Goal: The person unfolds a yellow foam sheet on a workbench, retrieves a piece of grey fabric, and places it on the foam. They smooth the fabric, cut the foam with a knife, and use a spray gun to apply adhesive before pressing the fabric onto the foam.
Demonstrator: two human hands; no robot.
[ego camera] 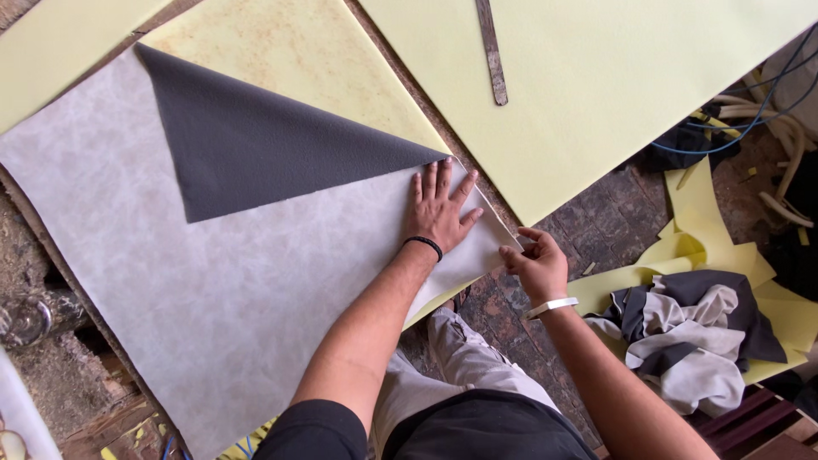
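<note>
A large sheet of fabric [213, 290], pale grey-white on its upper side, lies flat over a yellow foam sheet [298, 51]. One corner is folded back and shows a dark grey triangle [256, 145]. My left hand [439, 209] presses flat on the pale fabric with fingers spread, just below the tip of the dark triangle. It wears a black wristband. My right hand [532, 260], with a white wristband, pinches the fabric's right corner at its edge.
A second yellow foam sheet [596, 94] lies at upper right with a long thin metal strip [492, 51] on it. A pile of grey and dark fabric scraps [690, 332] and yellow foam offcuts [703, 230] sits at right. Cables [758, 111] trail at far right.
</note>
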